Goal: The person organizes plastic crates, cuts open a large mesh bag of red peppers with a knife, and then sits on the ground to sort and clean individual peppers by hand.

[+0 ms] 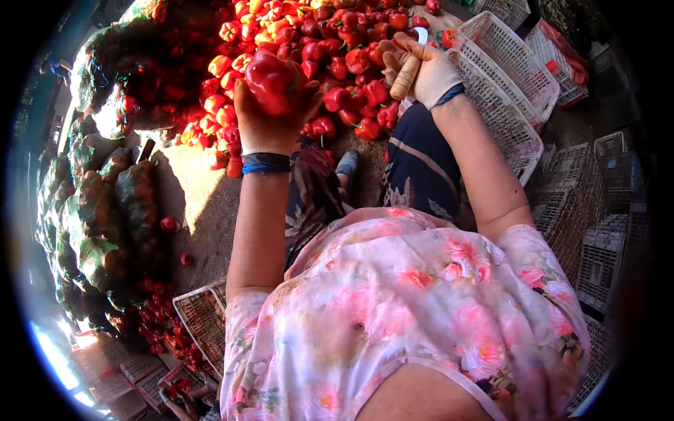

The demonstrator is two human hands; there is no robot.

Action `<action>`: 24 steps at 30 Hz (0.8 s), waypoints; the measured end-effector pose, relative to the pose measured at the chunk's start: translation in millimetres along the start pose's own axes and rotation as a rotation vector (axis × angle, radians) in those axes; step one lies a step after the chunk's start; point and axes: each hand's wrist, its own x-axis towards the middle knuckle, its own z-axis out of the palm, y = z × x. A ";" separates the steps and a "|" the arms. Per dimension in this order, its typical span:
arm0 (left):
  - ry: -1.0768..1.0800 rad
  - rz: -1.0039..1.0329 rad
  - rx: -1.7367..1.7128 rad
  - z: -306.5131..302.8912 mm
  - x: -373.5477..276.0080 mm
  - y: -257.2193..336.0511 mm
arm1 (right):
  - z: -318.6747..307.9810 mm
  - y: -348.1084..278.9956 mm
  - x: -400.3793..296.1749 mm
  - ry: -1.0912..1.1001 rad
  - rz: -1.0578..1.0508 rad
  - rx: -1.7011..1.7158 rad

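Note:
In my gloved left hand [271,123] rests a large red bell pepper [271,84], held up over the pile with its green stem turned to the right. My right hand [434,73], in a similar work glove, grips a small curved knife by its wooden handle [405,79]. The pale blade [421,35] shows beyond the fingers. Before me spreads a heap of red bell peppers [337,52] on the floor, some in bright sunlight, reaching close to my feet.
White plastic crates [513,63] stand at my right, with more stacked crates [568,194] behind them. Filled mesh sacks [95,226] line the left. Another crate [197,316] stands by my left elbow. Two loose peppers [168,224] lie on the floor. Another person's arm [176,405] shows at lower left.

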 end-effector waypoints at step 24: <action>-0.065 -0.468 0.116 -34.0 216.7 -151.6 | -58.7 -22.4 -14.5 0.682 -0.282 -0.134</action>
